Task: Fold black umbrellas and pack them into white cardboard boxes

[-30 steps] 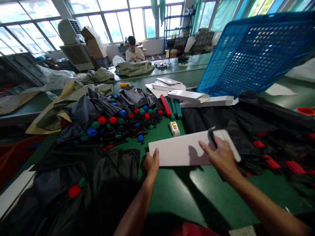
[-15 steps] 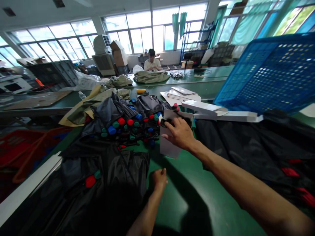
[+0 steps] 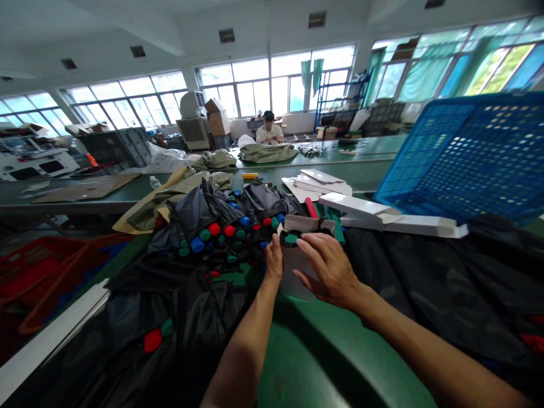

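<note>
Head view: right hand (image 3: 334, 271) arches over white box (image 3: 294, 283).

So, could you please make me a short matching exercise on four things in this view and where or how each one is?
Things:
1. white box
2. blue basket
3. brown sheet
4. yellow object

Places and states:
A. tilted, at the right side of the picture
B. small, lying just beyond the pile of dark bundles
C. open end up, between the left hand and the right hand
D. lying flat on the far table, toward the left side of the picture

Right pairs: 1-C, 2-A, 3-D, 4-B
</note>
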{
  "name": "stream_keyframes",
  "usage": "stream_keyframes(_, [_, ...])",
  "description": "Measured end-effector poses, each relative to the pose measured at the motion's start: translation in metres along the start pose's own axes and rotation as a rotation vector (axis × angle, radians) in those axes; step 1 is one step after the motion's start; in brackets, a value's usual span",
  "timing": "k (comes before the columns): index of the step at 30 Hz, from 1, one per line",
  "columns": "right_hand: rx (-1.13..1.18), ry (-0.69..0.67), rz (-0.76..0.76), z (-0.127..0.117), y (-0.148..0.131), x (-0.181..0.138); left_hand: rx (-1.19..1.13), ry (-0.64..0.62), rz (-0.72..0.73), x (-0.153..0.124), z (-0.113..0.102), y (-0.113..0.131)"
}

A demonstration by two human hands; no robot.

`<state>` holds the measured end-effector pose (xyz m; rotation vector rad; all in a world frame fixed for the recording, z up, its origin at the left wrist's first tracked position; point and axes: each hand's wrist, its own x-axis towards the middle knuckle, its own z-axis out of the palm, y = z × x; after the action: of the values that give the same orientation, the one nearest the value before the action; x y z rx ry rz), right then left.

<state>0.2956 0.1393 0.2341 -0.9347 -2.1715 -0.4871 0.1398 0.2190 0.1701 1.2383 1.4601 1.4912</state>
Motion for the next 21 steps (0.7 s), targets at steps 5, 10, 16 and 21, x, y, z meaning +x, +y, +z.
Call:
stream_keyframes(5, [0.349, 0.242, 0.774, 0.009, 0.027, -0.036, 0.028, 0.068, -0.070, -0.008, 0.010, -0.020])
stream_keyframes(10, [0.987, 0.031, 0.941, 0.039, 0.023, -0.017, -0.011, -0.047, 0.068, 0.002, -0.020, 0.019])
stream_keyframes(16, [1.021, 0.159, 1.082, 0.042, 0.015, -0.009, 0.744, -0.452, 0.273, 0.040, -0.020, 0.127])
stream_keyframes(21, [1.047, 0.157, 1.073, 0.046, 0.016, -0.007, 1.111, -0.618, 0.286, 0.045, 0.013, 0.172])
